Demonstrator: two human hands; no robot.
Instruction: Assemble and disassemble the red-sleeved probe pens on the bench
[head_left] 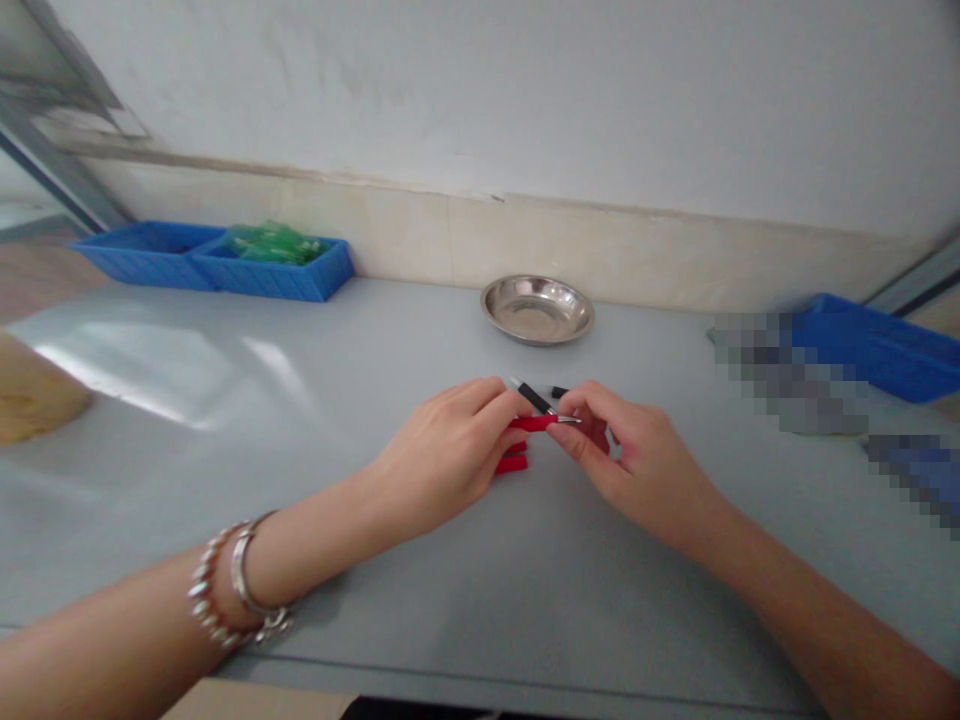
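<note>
Between both hands, above the table, is a red pen (536, 424) with a silver tip pointing right. My left hand (457, 440) is closed around its left part, which the fingers hide. Thumb and forefinger of my right hand (619, 440) are closed about the pen's tip end. More red pen-like pieces (512, 464) lie on the table by my left fingers, partly covered by them. Just beyond the held pen are a black-gripped pen part (535, 398) and another black piece (559, 392), half hidden by my right hand.
A round steel dish (538, 312) stands near the wall. Two joined blue bins (262, 280) are at the back left, one with green plastic bags (274, 243) in it. Another blue bin (885, 350) stands at the right beside blurred-out items. A yellowish object (37, 390) is at the left edge.
</note>
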